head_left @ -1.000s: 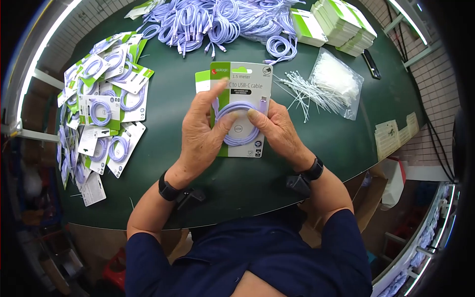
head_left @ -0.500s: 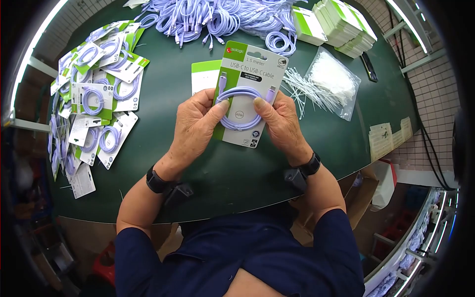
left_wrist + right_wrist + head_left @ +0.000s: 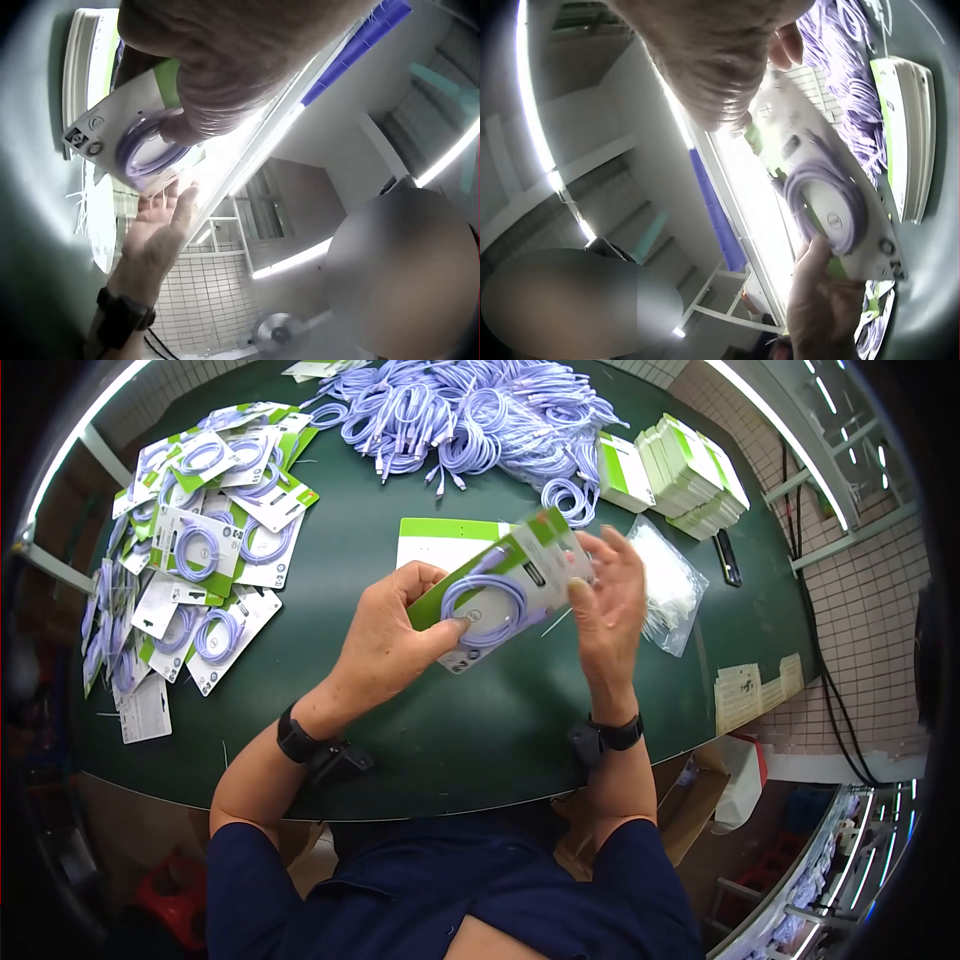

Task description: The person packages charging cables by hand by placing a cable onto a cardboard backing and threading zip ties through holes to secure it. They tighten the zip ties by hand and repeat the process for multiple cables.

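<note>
A white and green cable card (image 3: 555,565) with a coiled lilac USB-C cable (image 3: 485,610) on its front is held over the table, slanting up to the right. My left hand (image 3: 385,625) grips its lower left end, thumb pressed on the face beside the coil. At the card's upper right end my right hand (image 3: 612,610) is raised with fingers and thumb spread, close to the edge. Behind the held card lies a stack of cards (image 3: 440,535), partly covered; its thickness shows in the right wrist view (image 3: 915,142).
On the left, finished-looking cable cards (image 3: 200,550) lie in a heap. A large pile of lilac cables (image 3: 470,420) fills the far side. Stacked cards (image 3: 690,470), a bag of white zip ties (image 3: 665,585) and a black cutter (image 3: 727,560) sit on the right.
The card has gone from nearly upright between both hands to a slant, still in the left hand. The right hand has let go and moved right, its fingers opening.
</note>
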Available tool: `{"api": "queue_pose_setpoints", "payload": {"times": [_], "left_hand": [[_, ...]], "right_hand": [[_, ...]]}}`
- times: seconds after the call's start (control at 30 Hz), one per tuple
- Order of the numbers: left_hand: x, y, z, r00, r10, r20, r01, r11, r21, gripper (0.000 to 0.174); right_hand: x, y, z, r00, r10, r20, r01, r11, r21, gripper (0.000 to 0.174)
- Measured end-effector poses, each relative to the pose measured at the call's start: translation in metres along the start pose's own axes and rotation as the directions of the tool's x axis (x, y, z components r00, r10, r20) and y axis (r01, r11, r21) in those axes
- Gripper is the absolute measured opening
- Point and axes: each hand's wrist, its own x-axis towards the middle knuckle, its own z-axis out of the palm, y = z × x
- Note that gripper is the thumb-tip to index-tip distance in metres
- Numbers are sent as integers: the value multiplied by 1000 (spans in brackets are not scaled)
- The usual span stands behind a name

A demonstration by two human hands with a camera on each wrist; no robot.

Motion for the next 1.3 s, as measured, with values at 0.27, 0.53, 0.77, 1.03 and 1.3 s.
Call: {"api": "queue_pose_setpoints", "payload": {"times": [0.27,0.53,0.77,1.03,1.3], "left_hand": [[-10,37,-7,979,194,-66,-179,966,187,52],[-11,29,-11,892,452,15,-404,781,477,51],[-7,24,-4,919,375,-124,-277,836,474,49],[-10,19,12,951,226,-211,-141,925,353,53],[-10,11,12,967,188,-170,-149,965,217,58]], "right_hand": [[-4,-42,11,782,-344,520,581,704,-408,56],[-20,-26,30,828,-49,559,223,943,-248,47],[-32,3,27,910,96,402,-172,972,157,37],[-42,7,35,919,179,351,-257,947,192,35],[-40,7,34,930,154,334,-218,962,165,36]]}}
